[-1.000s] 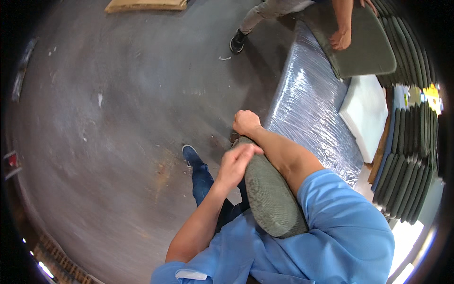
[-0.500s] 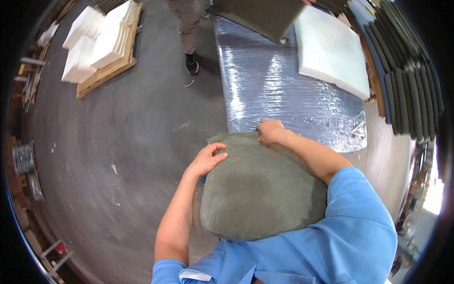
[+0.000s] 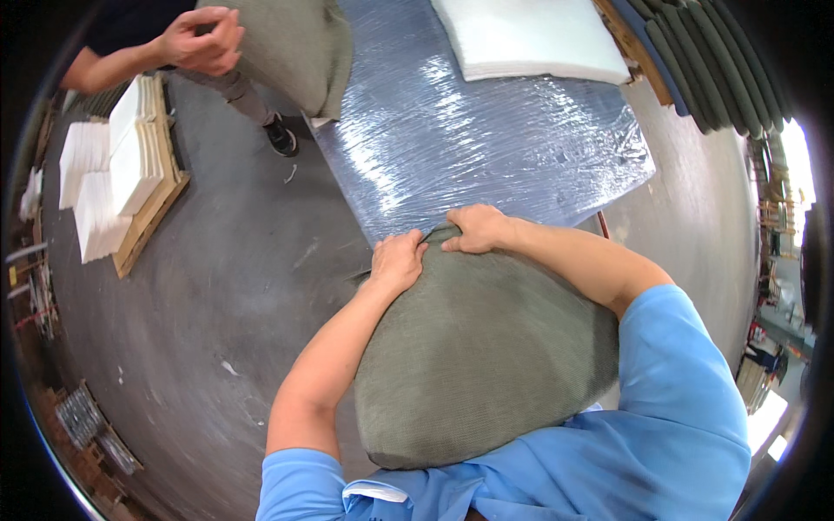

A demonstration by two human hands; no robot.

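- You are standing in a workshop or small factory that makes cushions, on a bare grey concrete floor.
- A long worktable wrapped in shiny plastic film carries a white foam slab.
- White foam pads lie stacked on a wooden pallet.
- Finished dark cushions are stacked along the right.

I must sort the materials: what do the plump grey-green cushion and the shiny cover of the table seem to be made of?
Plump grey-green cushion: woven fabric, matt, with a fine mesh-like texture; the filling is hidden. Shiny table cover: probably clear plastic film, glossy, with wrinkles and bright glare streaks.
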